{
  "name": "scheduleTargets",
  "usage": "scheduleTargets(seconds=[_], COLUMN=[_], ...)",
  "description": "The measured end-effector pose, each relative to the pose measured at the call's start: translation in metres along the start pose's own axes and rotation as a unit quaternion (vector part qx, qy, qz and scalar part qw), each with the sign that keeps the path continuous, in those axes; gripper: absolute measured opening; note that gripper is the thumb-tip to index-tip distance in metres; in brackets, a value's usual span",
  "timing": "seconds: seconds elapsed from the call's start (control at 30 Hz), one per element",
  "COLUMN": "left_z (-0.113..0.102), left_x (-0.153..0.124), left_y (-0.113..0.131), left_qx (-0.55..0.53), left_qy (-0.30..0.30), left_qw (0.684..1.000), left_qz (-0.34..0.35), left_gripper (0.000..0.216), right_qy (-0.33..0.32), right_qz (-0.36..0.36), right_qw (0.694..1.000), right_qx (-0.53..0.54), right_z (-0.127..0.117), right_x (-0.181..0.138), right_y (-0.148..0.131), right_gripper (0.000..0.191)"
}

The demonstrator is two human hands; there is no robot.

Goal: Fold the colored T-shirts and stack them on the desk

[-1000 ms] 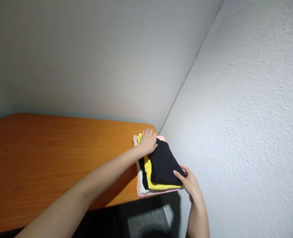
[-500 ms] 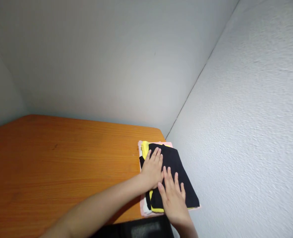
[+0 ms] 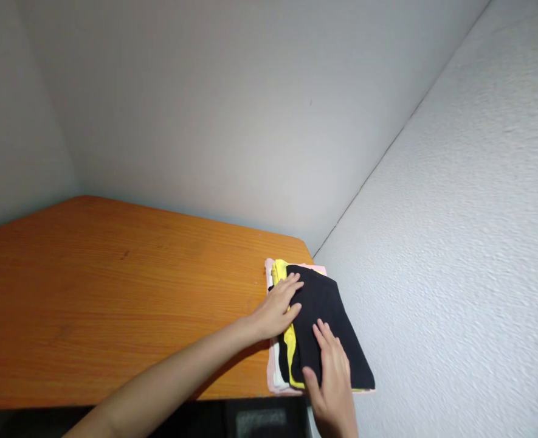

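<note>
A stack of folded clothes lies at the right end of the table, with a black folded garment (image 3: 317,304) on top. Beneath it show the edges of a yellow garment (image 3: 289,344), another black layer, a white one (image 3: 278,371) and a pink one (image 3: 271,365). My left hand (image 3: 278,307) rests on the left side of the stack, fingers stretched over the yellow and black cloth. Lower right, my right hand (image 3: 332,371) lies on the top black garment with its thumb spread away from the fingers. Neither hand grips anything.
The brown wooden table (image 3: 136,292) stretches to the left. A pale wall (image 3: 205,109) rises behind it, and a rough white wall (image 3: 469,255) stands close along the right of the stack. Below the front edge is a dark object (image 3: 264,420) with a grey panel.
My hands have moved apart: the left toward the stack's left edge, the right toward its lower right. More yellow cloth shows along the left side. The view has shifted slightly.
</note>
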State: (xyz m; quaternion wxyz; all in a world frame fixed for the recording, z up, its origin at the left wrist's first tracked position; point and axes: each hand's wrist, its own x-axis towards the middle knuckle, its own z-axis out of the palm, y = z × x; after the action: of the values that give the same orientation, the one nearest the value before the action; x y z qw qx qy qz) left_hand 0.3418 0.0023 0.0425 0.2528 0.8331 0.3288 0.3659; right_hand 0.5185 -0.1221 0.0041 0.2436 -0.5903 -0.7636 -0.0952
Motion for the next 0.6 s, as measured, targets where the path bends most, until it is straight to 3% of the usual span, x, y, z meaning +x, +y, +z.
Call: scheduleTargets(seconds=[0.07,0.17,0.37,0.6], left_z=[-0.018,-0.038,-0.045,-0.037], left_x=[-0.017,-0.046,-0.087,-0.109], left_y=[-0.009,-0.025,-0.037,-0.033], left_qx=[-0.067,-0.150,-0.266,-0.334], left_qy=[0.051,0.095,0.072,0.064], left_qw=[0.995,0.974,0.925,0.900], left_qz=[-0.049,-0.139,-0.261,-0.271], left_gripper=[0.043,0.032,0.028,0.025], right_qy=[-0.016,-0.035,-0.070,-0.082], right_qz=[-0.052,-0.062,-0.066,-0.097], right_qw=[0.998,0.996,0.994,0.991], right_qx=[-0.023,-0.058,-0.050,-0.036], right_z=[-0.003,-0.006,-0.013,-0.026], right_x=[-0.009,-0.016,-0.007,0.005], right_y=[0.001,0.000,0.003,0.013], right_gripper=[0.089,0.104,0.104,0.084])
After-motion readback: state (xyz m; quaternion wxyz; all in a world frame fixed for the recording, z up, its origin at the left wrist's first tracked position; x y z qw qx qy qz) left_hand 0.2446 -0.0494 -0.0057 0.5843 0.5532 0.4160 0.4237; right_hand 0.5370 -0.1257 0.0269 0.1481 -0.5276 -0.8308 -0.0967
